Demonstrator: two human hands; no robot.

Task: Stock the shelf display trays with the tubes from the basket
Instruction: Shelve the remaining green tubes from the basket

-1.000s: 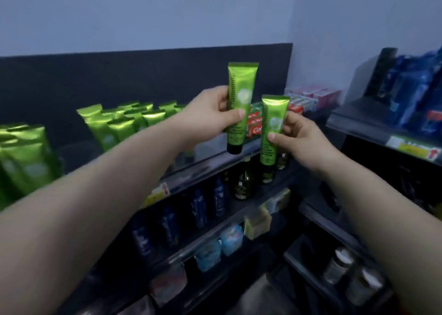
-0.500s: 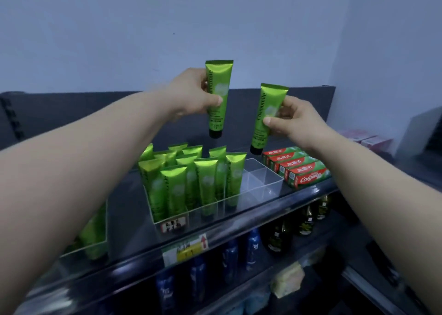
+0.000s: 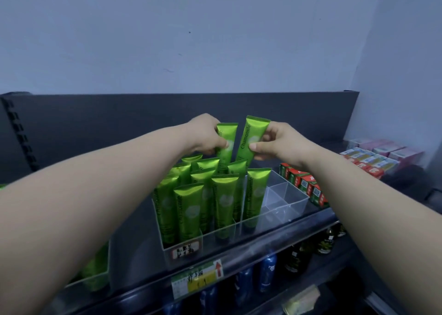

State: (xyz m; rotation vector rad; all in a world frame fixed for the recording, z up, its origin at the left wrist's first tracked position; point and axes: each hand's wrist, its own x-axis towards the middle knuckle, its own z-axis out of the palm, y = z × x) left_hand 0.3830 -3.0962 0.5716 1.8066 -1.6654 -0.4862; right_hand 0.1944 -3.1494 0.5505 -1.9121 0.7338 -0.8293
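The left hand [image 3: 205, 135] grips one green Chamomile tube [image 3: 229, 133] between the thumb and the curled fingers. The right hand [image 3: 275, 145] pinches a second green tube [image 3: 253, 130] in the same way. Both tubes are above the back part of the clear divided tray [image 3: 287, 202], which stands on the top shelf [image 3: 263, 250] near its front edge. The left tube is nearly upright. The right tube is tilted, with its top leaning to the right. Their lower ends are hidden behind the standing tubes [image 3: 222, 202], which fill the left and middle compartments of the tray with their caps down. Just beside the right wall of the tray there is a row of red and green toothpaste boxes [image 3: 303, 183]. A yellow price label [image 3: 198, 276] hangs on the front edge of the shelf. Blue bottles [image 3: 266, 271] stand on the shelf below.
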